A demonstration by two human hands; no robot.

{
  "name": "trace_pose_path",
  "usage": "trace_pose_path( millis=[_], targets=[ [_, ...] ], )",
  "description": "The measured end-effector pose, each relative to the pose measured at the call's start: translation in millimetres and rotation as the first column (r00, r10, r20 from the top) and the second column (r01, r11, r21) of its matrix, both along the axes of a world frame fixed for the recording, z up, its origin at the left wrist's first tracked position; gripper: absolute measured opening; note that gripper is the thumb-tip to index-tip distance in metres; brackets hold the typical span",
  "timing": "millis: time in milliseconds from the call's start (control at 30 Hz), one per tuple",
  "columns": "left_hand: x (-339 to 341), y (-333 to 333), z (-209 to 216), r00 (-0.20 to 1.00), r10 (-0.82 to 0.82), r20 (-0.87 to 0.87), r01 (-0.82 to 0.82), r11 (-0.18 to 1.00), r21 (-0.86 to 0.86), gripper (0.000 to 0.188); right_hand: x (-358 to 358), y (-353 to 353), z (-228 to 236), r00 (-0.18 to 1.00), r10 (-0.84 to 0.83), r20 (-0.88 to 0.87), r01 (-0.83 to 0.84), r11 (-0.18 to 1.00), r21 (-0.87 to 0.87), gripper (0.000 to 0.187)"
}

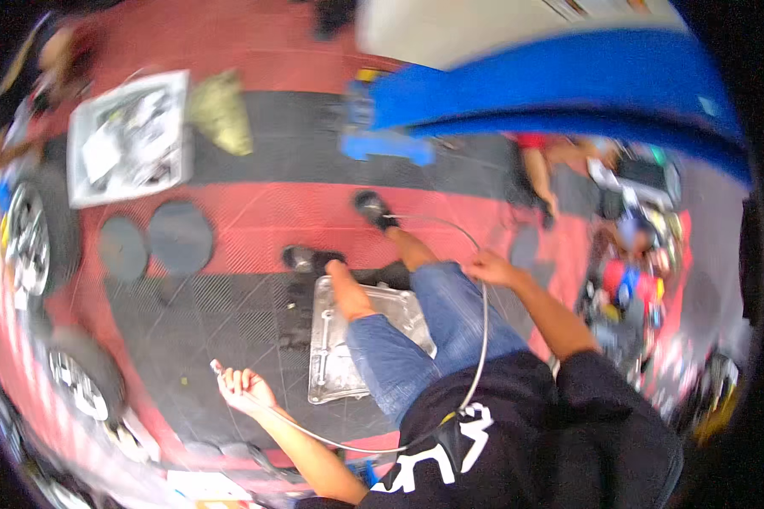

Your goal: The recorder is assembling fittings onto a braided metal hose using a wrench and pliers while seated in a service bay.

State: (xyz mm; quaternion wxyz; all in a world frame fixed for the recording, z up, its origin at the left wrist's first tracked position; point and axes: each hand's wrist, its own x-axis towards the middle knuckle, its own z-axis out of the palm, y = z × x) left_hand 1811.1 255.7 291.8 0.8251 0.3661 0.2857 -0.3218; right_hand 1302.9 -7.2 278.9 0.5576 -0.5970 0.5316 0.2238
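Note:
A long, thin, pale grey hose (pixel 485 331) bends in a wide loop across my lap and shirt. My left hand (pixel 248 392) is held out at the lower left, its fingers closed on one end of the hose, with a small pale tip showing past them. Above my right thigh, my right hand (pixel 491 268) pinches the hose along its length. From there a thin stretch arcs away toward my feet. A flat silver metal pan or cover (pixel 339 377) lies on the floor under and between my legs. Motion blur hides finer detail.
A blue beam (pixel 569 85) spans the upper right, above a blue floor stand (pixel 386 148). Wheels (pixel 30 237) line the left side, near two dark round discs (pixel 180 237). A white tray of parts (pixel 81 161) lies far left. Clutter and another person's arm (pixel 539 174) are at right.

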Motion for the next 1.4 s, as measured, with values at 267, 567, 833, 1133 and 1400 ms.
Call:
trace_pose_path(
  millis=[267,567,833,1133,1400],
  targets=[
    [60.5,20.9,25.3,0.98,-0.088,0.18,-0.006,0.885,0.466,0.038,142.0,10.1,30.8,0.956,0.171,0.238,-0.135,0.978,-0.16,0.033],
    [79.8,-28.5,40.3,0.945,-0.226,0.236,0.059,0.828,0.558,0.043,249.2,-25.9,82.3,0.822,0.146,0.551,0.044,0.947,-0.318,0.037],
    [181.9,-118.9,81.8,0.746,-0.384,0.543,-0.003,0.815,0.58,0.048,312.5,-77.8,63.7,0.822,0.157,0.548,0.134,0.881,-0.453,0.037],
    [375.8,-185.7,96.7,0.408,-0.452,0.794,-0.232,0.789,0.568,0.042,428.7,-137.9,-14.9,0.95,0.08,0.303,0.084,0.867,-0.491,0.034],
    [472.7,-256.2,36.0,0.478,-0.53,0.701,-0.195,0.714,0.673,0.046,501.3,-197.8,-91.0,0.94,0.203,-0.274,-0.325,0.778,-0.537,0.03]
  ],
)
